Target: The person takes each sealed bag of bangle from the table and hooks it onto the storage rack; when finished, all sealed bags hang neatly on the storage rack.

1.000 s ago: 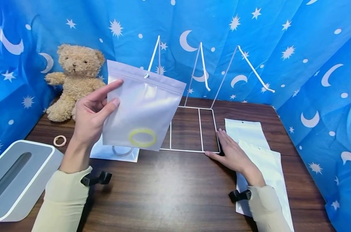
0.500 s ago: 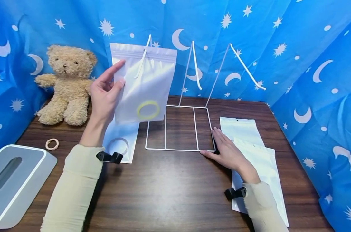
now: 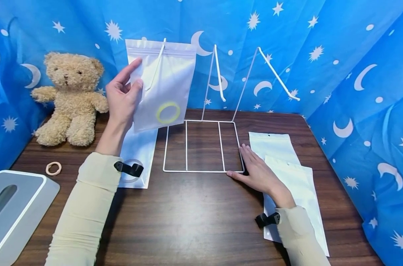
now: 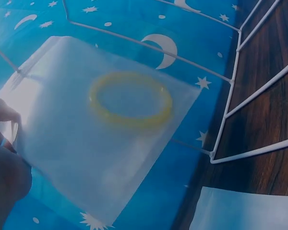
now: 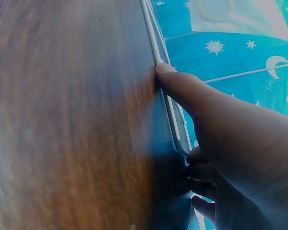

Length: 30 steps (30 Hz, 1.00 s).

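Note:
My left hand (image 3: 123,96) pinches the left edge of a white zip bag (image 3: 171,77) between thumb and fingers. A yellow ring (image 4: 129,120) shows through the bag near its bottom. The bag's hole is threaded on the left arm of a white wire rack (image 3: 203,171), high up near the bend, and the arm runs down in front of the bag. My right hand (image 3: 263,179) rests at the rack's front right corner, its fingers along the side bar and its thumb touching the front bar.
Another bag (image 3: 151,159) with a ring inside lies under my left forearm. Two white bags (image 3: 269,142) overlap on the right. A wooden-looking ring (image 3: 53,174), a grey-topped tissue box (image 3: 25,199) and a teddy bear (image 3: 70,99) stand or lie left. Blue curtain surrounds the table.
My left hand has pushed the bag back and up along the rack's left arm, from its tip to near the bend. The right hand has stayed on the rack; the head view has shifted slightly.

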Each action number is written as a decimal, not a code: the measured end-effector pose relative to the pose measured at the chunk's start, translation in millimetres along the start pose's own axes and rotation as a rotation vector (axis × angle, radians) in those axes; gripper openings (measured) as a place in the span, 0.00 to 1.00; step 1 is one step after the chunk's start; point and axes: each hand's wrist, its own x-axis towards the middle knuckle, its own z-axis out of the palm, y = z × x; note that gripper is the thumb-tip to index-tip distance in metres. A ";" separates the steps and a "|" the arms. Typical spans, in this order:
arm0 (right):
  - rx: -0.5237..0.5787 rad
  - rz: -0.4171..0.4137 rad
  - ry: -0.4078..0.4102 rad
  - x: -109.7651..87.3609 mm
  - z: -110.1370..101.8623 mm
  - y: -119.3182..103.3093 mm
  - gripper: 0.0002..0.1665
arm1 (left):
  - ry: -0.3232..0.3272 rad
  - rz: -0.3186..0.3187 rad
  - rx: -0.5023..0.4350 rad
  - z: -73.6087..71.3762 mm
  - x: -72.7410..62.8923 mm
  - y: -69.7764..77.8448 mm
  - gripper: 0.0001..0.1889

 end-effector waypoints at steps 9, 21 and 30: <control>0.008 0.013 -0.009 0.2 -0.1 1.2 0.66 | -0.088 -0.001 0.066 -2.8 -1.8 5.0 0.22; 0.008 0.009 -0.015 1.1 1.3 0.9 0.65 | -0.173 0.061 0.065 -10.7 -2.2 6.5 0.23; 0.006 0.003 -0.025 1.6 1.2 -0.1 0.65 | -0.162 0.042 0.081 -37.0 -3.1 9.6 0.24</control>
